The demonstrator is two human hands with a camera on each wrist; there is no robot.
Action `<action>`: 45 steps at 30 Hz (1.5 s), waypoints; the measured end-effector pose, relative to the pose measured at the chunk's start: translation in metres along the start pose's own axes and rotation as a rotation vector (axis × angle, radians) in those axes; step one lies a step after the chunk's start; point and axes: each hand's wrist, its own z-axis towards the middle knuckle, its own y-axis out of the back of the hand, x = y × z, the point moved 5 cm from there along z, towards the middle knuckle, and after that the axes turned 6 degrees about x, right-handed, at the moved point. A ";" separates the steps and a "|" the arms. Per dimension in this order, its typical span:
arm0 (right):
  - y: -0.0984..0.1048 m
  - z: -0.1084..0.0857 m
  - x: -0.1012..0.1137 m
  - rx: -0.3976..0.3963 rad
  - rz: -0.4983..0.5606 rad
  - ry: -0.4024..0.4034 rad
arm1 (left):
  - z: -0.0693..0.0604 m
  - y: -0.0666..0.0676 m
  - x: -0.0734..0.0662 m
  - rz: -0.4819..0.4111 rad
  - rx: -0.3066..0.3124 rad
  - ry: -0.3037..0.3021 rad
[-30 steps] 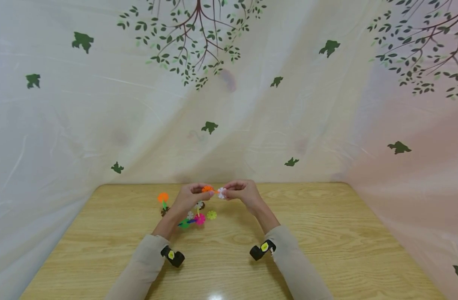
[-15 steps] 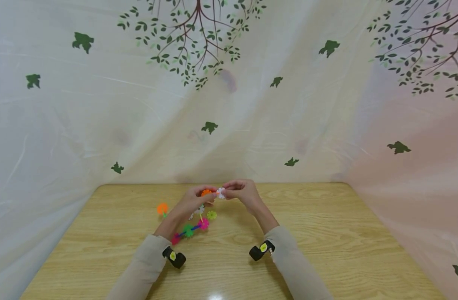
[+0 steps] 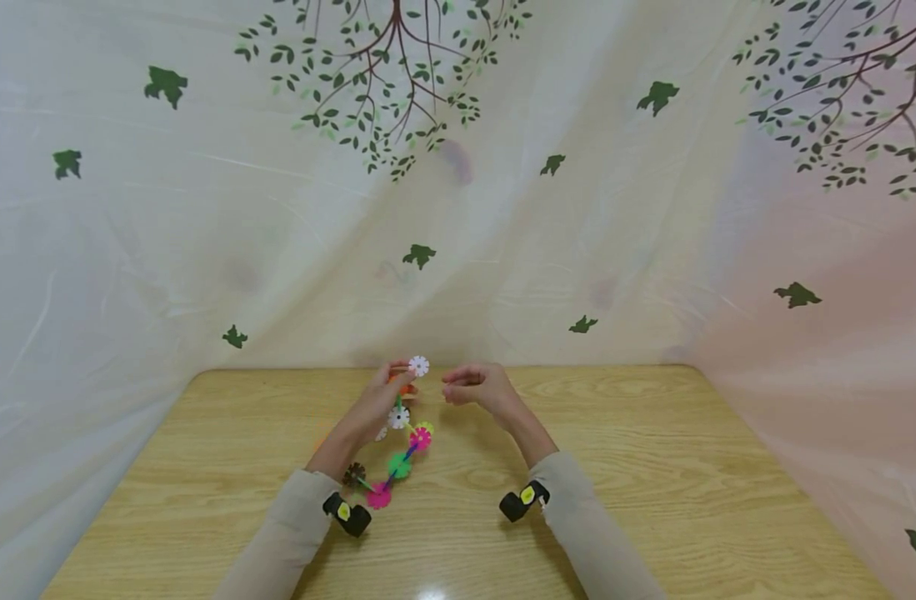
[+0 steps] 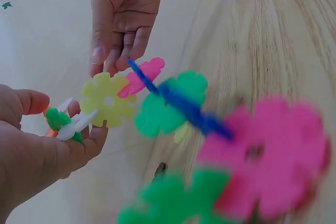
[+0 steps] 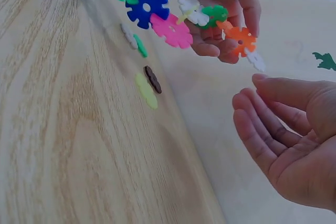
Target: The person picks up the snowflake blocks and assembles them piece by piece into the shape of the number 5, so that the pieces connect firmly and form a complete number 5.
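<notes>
A chain of colourful notched plastic discs, slotted edge to edge, hangs from my left hand (image 3: 378, 404). My thumb and fingers pinch it near its orange disc (image 5: 240, 41). One white disc (image 3: 418, 366) forms the chain's upper end, slotted to the orange one. Lower down come another white disc (image 3: 399, 417), a pink disc (image 3: 420, 437), a green disc (image 3: 400, 465) and a second pink disc (image 3: 379, 495). My right hand (image 3: 483, 390) is just right of the white end disc, apart from it, fingers loosely bent and holding nothing.
Loose discs lie on the wooden table (image 3: 615, 483) beneath the chain, among them a yellow disc (image 5: 146, 91) and a brown disc (image 5: 153, 79). A pale cloth (image 3: 503, 275) printed with leaves hangs behind the table's far edge.
My right hand has let go of the white disc. My left hand has turned, bringing that disc up and left. The chain's lower part has swung right and toward me.
</notes>
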 end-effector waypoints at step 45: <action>-0.013 0.011 -0.017 0.161 -0.382 -0.013 | -0.006 0.034 -0.009 0.111 -0.016 0.073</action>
